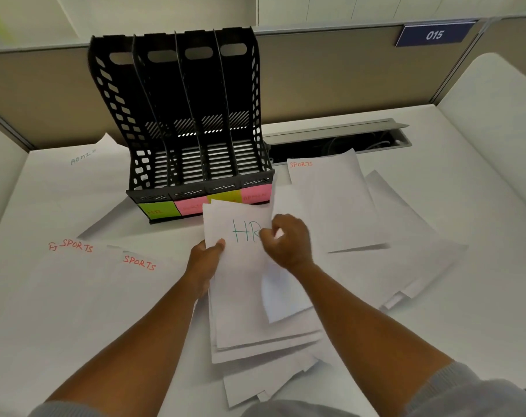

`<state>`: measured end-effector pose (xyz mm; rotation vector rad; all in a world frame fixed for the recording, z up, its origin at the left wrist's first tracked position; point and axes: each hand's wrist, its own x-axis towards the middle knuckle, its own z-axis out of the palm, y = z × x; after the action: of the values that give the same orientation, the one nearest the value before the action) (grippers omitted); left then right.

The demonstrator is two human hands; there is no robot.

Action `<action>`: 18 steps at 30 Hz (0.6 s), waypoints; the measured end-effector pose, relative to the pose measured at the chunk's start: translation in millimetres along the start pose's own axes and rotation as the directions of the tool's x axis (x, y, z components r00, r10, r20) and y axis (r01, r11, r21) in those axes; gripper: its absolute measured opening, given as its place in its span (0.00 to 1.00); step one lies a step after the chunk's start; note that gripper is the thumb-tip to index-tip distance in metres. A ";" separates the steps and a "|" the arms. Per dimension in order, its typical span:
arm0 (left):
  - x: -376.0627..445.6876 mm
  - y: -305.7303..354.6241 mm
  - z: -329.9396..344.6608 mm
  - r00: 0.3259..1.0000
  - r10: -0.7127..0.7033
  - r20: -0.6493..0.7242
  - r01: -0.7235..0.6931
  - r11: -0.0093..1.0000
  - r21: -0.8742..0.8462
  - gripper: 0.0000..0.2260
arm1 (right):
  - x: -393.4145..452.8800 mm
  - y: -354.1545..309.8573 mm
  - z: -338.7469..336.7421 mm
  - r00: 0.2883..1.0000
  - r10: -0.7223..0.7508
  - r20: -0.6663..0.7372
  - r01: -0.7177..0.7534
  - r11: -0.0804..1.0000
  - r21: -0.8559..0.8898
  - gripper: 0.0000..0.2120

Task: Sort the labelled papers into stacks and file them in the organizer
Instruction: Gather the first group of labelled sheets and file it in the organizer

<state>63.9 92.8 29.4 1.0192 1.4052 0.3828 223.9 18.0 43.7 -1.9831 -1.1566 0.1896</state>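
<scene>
While the left hand [206, 260] pinches the HR sheet [240, 233] w/ its grip, right hand [289, 240] nips its right edge, sheet raised just in front of organizer [192, 130] over desk [481, 206].

White desk [481, 188] within tan cubicle partitions [331, 70], numbered 015.

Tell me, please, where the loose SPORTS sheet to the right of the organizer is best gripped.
Probably its right edge. The SPORTS sheet lies flat with other papers beneath, its left edge near the organizer, so the right hand could come from the right and pinch there.
</scene>
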 end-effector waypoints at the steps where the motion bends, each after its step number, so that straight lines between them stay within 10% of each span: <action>1: -1.4 1.6 -1.2 1.000 -0.002 0.016 0.002 1.000 -0.009 0.16 | -4.3 -8.3 7.6 0.999 -0.013 0.051 0.011 0.999 0.043 0.12; 7: -3.5 4.1 -9.8 0.973 0.021 0.228 -0.006 0.998 -0.069 0.38 | -26.7 -22.4 36.6 0.913 0.021 0.408 -0.065 0.993 0.096 0.14; 11: -8.5 6.1 -11.6 0.963 0.107 0.245 -0.098 0.994 -0.048 0.36 | -32.1 -18.5 39.4 0.871 0.040 0.489 -0.112 0.986 0.120 0.17; 18: -5.3 -5.0 -14.7 0.991 0.128 0.049 -0.128 0.992 0.005 0.15 | -27.2 -1.7 27.6 0.989 0.146 0.036 -0.148 0.988 0.053 0.08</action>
<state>47.7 91.2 31.1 1.1215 1.3023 0.4444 193.8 12.8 19.9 -2.0232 -1.0146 0.3275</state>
